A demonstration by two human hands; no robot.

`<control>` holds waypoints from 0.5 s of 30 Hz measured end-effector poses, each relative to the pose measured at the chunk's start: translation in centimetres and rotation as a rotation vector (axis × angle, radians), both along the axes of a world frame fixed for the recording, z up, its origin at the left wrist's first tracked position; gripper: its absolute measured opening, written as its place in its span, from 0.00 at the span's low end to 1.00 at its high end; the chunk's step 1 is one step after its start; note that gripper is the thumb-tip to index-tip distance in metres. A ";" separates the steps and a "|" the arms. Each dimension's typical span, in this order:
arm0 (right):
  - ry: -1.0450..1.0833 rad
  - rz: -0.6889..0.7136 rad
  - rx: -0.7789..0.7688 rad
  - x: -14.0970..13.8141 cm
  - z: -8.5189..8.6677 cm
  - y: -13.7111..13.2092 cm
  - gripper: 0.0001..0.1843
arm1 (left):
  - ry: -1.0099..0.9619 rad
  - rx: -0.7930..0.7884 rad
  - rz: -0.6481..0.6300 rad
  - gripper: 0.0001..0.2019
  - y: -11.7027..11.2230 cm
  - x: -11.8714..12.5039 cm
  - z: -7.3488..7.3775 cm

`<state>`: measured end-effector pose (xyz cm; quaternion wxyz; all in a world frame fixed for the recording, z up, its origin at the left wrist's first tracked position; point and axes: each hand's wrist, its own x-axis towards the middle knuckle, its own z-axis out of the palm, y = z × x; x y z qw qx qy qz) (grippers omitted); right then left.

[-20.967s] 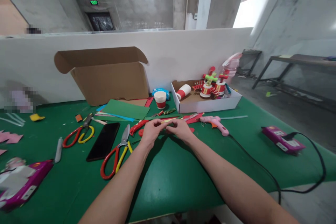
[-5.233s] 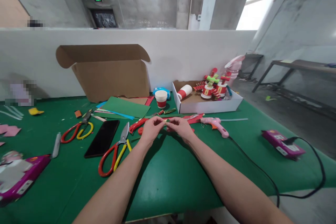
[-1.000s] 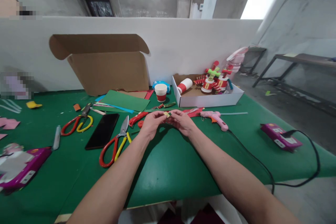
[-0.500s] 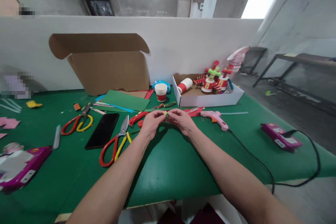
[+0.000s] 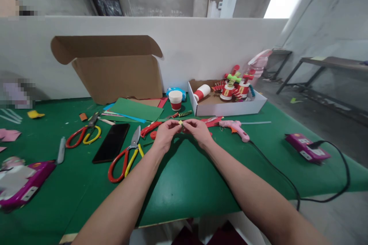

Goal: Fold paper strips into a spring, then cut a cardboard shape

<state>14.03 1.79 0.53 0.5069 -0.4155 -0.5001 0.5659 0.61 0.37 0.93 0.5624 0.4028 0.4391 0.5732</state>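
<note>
My left hand (image 5: 166, 134) and my right hand (image 5: 198, 132) meet over the middle of the table, fingertips almost touching. Between them they pinch a small yellow-and-green folded paper strip (image 5: 180, 123), mostly covered by the fingers. Close beyond lie a green-and-yellow folded paper spring (image 5: 185, 113) and a red-handled cutter (image 5: 149, 128). A paper cup with a red band (image 5: 175, 100) stands upright farther back. To the left of my left hand rest scissors with red and yellow handles (image 5: 125, 160). Right of my right hand is a pink glue gun (image 5: 235, 128).
A white box (image 5: 230, 110) at the back right holds cups and paper-spring figures. At left are a black phone (image 5: 111, 143), a second pair of scissors (image 5: 83, 136) and green paper sheets (image 5: 138, 110). A black cable (image 5: 276, 170) runs to a purple pack (image 5: 307, 148).
Both hands stay in the same place, with the fingers shifting slightly around the paper strip. The view has moved a little; the things on the table have not visibly moved.
</note>
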 end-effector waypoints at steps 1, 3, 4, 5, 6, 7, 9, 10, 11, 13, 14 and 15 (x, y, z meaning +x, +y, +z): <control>-0.019 -0.013 0.016 0.0 0.0 0.0 0.12 | -0.011 -0.008 -0.010 0.16 0.0 0.0 0.1; -0.065 -0.048 0.057 0.1 0.0 0.1 0.11 | -0.047 -0.030 -0.032 0.16 -0.1 0.0 0.2; -0.095 -0.068 0.082 0.2 0.1 0.1 0.10 | -0.067 -0.040 -0.041 0.16 -0.1 0.1 0.2; -0.129 -0.088 0.110 0.2 0.1 0.1 0.10 | -0.085 -0.048 -0.044 0.16 -0.2 0.1 0.3; -0.164 -0.107 0.137 0.2 0.2 0.1 0.09 | -0.098 -0.053 -0.043 0.16 -0.2 0.2 0.3; -0.196 -0.123 0.161 0.2 0.2 0.0 0.09 | -0.104 -0.055 -0.040 0.17 -0.2 0.2 0.3; -0.228 -0.136 0.186 0.1 0.2 -0.1 0.09 | -0.098 -0.058 -0.028 0.18 -0.3 0.3 0.3; -0.224 -0.134 0.186 0.1 0.2 -0.1 0.09 | -0.091 -0.059 -0.022 0.18 -0.3 0.3 0.2; -0.209 -0.125 0.177 0.0 0.2 -0.1 0.09 | -0.084 -0.060 -0.018 0.19 -0.2 0.2 0.2; -0.158 -0.097 0.142 -0.1 0.1 -0.1 0.10 | -0.068 -0.056 -0.008 0.20 -0.1 0.1 0.2; -0.127 -0.079 0.116 -0.1 0.0 -0.1 0.10 | -0.058 -0.053 -0.004 0.20 -0.1 0.0 0.2; -0.095 -0.056 0.086 -0.1 0.0 -0.1 0.11 | -0.046 -0.047 0.001 0.21 0.0 -0.1 0.2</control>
